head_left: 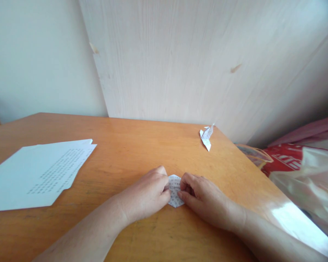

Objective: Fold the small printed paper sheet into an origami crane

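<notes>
Between my two hands lies a small folded piece of printed paper [175, 190], with pointed top and bottom corners and rows of dark characters. My left hand [153, 189] is closed on its left edge, fingers curled and thumb toward the paper. On the right edge, my right hand [198, 191] pinches the paper between thumb and fingers. Both side edges of the paper are hidden by the fingers. The paper is at or just above the wooden table [131, 145].
A folded paper figure [207, 136] stands near the table's far right corner. Several white sheets [24, 174], some printed, lie stacked at left. A pale board [166, 65] rises behind the table. Right of the table edge are a red bag [284, 158] and a whitish plastic bag [311, 182].
</notes>
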{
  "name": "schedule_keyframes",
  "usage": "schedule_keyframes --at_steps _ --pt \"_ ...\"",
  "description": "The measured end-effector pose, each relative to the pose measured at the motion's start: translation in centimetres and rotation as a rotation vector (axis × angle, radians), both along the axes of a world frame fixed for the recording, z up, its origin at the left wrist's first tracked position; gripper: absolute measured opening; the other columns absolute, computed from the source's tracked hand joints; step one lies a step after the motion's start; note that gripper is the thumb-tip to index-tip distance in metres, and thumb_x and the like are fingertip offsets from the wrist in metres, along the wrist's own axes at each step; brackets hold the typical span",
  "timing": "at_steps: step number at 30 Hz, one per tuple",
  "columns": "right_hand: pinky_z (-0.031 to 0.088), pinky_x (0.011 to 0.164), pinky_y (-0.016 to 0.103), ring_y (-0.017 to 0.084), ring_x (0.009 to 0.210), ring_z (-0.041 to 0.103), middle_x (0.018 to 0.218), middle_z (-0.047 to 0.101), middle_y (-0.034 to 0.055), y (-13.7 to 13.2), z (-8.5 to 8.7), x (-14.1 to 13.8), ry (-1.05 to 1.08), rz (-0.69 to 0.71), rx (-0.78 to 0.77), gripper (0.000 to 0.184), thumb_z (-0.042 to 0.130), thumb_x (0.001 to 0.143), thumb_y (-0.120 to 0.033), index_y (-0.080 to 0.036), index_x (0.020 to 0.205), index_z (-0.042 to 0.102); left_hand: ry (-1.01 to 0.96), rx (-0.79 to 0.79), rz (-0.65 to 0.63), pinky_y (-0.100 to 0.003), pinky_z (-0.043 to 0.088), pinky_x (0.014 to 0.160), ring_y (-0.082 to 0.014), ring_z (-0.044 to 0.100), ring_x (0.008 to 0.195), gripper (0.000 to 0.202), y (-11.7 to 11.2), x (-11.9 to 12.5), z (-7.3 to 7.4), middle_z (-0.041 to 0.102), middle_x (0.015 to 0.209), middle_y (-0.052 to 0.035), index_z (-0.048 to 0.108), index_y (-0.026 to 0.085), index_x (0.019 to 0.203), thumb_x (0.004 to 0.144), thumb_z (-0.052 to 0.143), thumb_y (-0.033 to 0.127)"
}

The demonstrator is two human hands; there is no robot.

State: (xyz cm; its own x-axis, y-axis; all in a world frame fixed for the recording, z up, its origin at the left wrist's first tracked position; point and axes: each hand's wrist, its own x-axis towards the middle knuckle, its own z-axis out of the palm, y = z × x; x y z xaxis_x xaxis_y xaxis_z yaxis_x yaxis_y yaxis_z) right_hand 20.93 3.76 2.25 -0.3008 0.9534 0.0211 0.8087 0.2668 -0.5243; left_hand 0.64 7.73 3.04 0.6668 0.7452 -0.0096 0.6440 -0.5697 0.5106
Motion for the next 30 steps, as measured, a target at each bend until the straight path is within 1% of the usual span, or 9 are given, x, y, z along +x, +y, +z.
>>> schedule_keyframes --at_steps 5,10,15,20,24,27,30 --pt "0.030 0.060 0.026 0.013 0.067 0.051 0.075 0.063 -0.0005 0.0 0.0 -0.1 -0.003 0.009 0.015 0.005 0.058 0.085 -0.017 -0.020 0.081 0.058 0.014 0.017 0.028 -0.027 0.038 0.064 -0.0151 0.051 0.077 0.015 0.0 0.3 -0.1 0.051 0.087 -0.0023 0.051 0.019 0.070 0.085 0.050 0.020" --pt "0.030 0.060 0.026 0.013 0.066 0.052 0.076 0.063 -0.0009 0.0 0.0 -0.1 -0.007 0.007 0.020 0.005 0.057 0.084 -0.016 -0.020 0.081 0.058 0.006 0.033 0.032 -0.027 0.037 0.064 -0.0151 0.050 0.077 0.016 0.0 0.3 -0.5 0.050 0.087 -0.0021 0.050 0.019 0.071 0.086 0.051 0.021" --pt "0.030 0.060 0.025 0.013 0.066 0.052 0.076 0.063 -0.0009 0.0 0.0 -0.1 -0.003 0.014 0.025 0.004 0.057 0.084 -0.017 -0.020 0.082 0.059 0.006 0.047 0.038 -0.027 0.038 0.064 -0.0155 0.050 0.079 0.015 0.1 0.2 -0.8 0.050 0.088 -0.0024 0.051 0.019 0.072 0.086 0.052 0.022" --pt "0.030 0.060 0.026 0.013 0.066 0.051 0.076 0.063 -0.0008 0.0 0.1 -0.1 0.004 0.023 0.010 0.005 0.057 0.084 -0.015 -0.020 0.082 0.059 -0.010 0.010 0.037 -0.028 0.042 0.069 -0.0163 0.051 0.082 0.009 0.2 0.0 -0.5 0.052 0.091 -0.0023 0.053 0.020 0.079 0.088 0.051 0.022" --pt "0.032 0.059 0.025 0.012 0.066 0.051 0.076 0.063 -0.0008 0.1 0.1 0.1 0.039 0.034 -0.018 0.005 0.056 0.084 -0.015 -0.020 0.083 0.059 -0.037 0.001 -0.023 -0.028 0.042 0.073 -0.0174 0.053 0.086 0.011 0.1 -0.1 0.0 0.054 0.092 -0.0025 0.059 0.022 0.086 0.091 0.049 0.018" --pt "0.033 0.059 0.025 0.013 0.067 0.052 0.077 0.062 -0.0005 0.1 0.1 0.3 0.061 0.044 -0.022 0.007 0.056 0.083 -0.014 -0.019 0.085 0.060 -0.033 -0.006 -0.069 -0.028 0.042 0.072 -0.0174 0.054 0.086 0.017 0.1 0.0 0.3 0.053 0.091 -0.0025 0.063 0.024 0.090 0.092 0.048 0.016" --pt "0.033 0.059 0.025 0.013 0.067 0.053 0.077 0.062 -0.0004 0.2 0.1 0.4 0.083 0.058 -0.045 0.009 0.055 0.083 -0.012 -0.019 0.087 0.059 -0.040 -0.003 -0.094 -0.028 0.040 0.070 -0.0172 0.054 0.085 0.021 0.1 0.0 0.3 0.052 0.090 -0.0024 0.066 0.024 0.089 0.092 0.048 0.014"
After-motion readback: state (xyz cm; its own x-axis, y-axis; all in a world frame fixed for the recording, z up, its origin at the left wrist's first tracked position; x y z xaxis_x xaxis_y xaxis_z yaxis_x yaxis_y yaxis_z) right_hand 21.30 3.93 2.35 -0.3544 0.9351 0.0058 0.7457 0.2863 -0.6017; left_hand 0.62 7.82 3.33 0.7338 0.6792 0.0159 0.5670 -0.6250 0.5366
